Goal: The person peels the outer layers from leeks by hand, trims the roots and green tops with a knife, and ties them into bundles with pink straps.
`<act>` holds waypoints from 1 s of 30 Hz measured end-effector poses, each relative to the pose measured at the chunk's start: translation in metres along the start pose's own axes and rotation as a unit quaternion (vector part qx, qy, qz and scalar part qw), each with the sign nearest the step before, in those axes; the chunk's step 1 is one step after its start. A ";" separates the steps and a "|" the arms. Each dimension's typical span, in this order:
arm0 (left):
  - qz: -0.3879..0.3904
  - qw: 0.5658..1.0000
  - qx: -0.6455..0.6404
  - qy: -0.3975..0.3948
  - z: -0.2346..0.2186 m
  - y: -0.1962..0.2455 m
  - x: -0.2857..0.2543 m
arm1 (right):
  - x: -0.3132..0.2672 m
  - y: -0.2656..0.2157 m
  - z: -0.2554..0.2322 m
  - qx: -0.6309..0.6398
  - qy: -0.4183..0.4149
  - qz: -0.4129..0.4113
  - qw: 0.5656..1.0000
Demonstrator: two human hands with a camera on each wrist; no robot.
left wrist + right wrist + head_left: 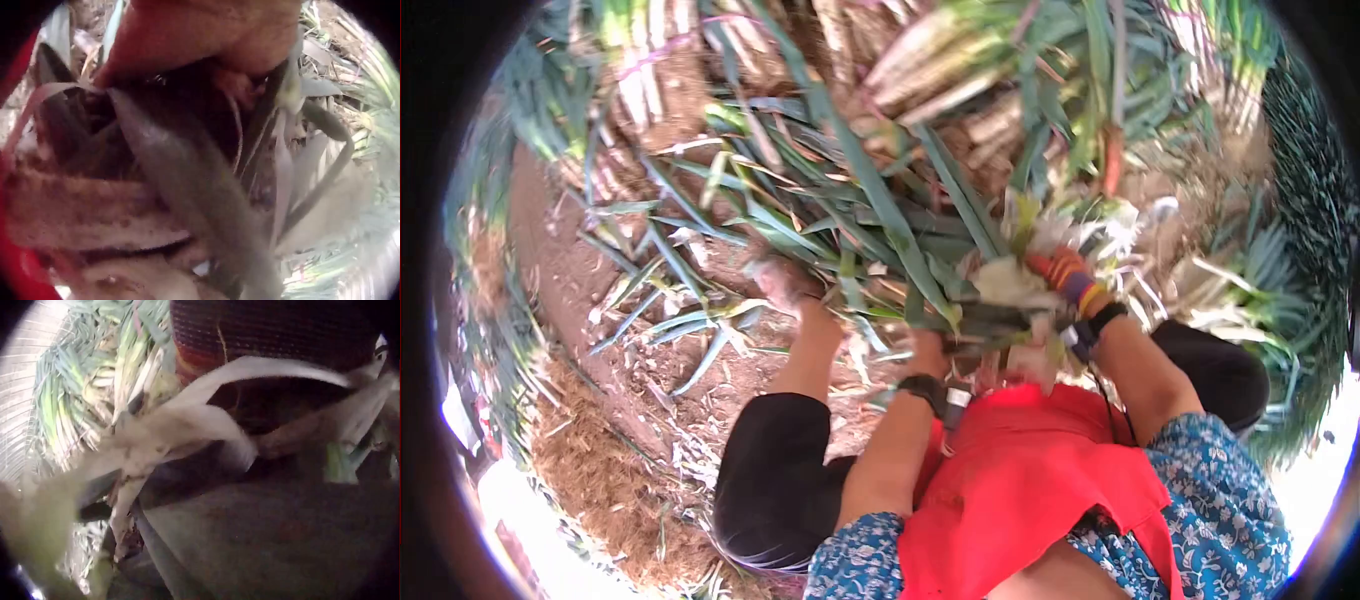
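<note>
Long green onion leaves [885,215] stretch up and away from the lap in the head view. My bare left hand [930,350], partly covered by leaves, grips green onion stalks low over the apron. The left wrist view shows this hand [206,37] curled above a broad leaf [187,169] and dry, brownish leaf layers [94,212]. My right hand [1072,280], in a striped knitted glove, is at pale, blurred outer leaves [1010,283]. Close by the glove [269,331], whitish leaf strips [187,428] hang loose in the right wrist view. I cannot tell whether its hidden fingers grip them.
Tied bundles of green onions [645,65] lie at the back, and more are heaped along the right [1305,150]. Trimmed leaves [690,320] litter the soil at left. A bare foot [778,283] stands among them. The red apron [1030,460] covers the lap.
</note>
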State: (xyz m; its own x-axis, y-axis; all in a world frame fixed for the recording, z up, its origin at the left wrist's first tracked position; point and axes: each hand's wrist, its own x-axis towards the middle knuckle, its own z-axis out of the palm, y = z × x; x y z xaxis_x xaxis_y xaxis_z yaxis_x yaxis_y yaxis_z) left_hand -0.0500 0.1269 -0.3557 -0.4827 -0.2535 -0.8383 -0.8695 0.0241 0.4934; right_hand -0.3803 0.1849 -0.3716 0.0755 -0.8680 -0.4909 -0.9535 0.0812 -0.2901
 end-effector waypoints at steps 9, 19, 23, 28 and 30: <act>-0.022 0.613 -0.789 0.025 -0.091 0.105 -0.103 | 0.036 -0.210 -0.178 0.517 0.066 0.007 0.853; 0.079 0.669 -0.087 0.734 -0.419 -0.024 -0.390 | 0.223 -0.508 -0.353 0.134 0.352 -0.327 0.867; 0.142 0.522 -0.130 0.831 -0.479 -0.003 -0.533 | 0.216 -0.507 -0.323 0.201 0.431 -0.242 0.846; 0.085 0.784 0.071 0.611 -0.398 -0.105 -0.368 | 0.151 -0.372 -0.163 0.377 0.084 -0.085 0.918; 0.174 0.848 0.199 0.460 -0.305 -0.137 -0.231 | 0.143 -0.323 -0.136 0.224 0.043 -0.049 0.972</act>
State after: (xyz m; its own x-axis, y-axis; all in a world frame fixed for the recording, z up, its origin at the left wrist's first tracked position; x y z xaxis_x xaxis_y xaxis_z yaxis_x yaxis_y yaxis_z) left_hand 0.2122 -0.1130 -0.1587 -0.5896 -0.8071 -0.0316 -0.7464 0.5295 0.4031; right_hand -0.1014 -0.0314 -0.2367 0.1156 -0.9187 -0.3777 -0.7188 0.1851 -0.6701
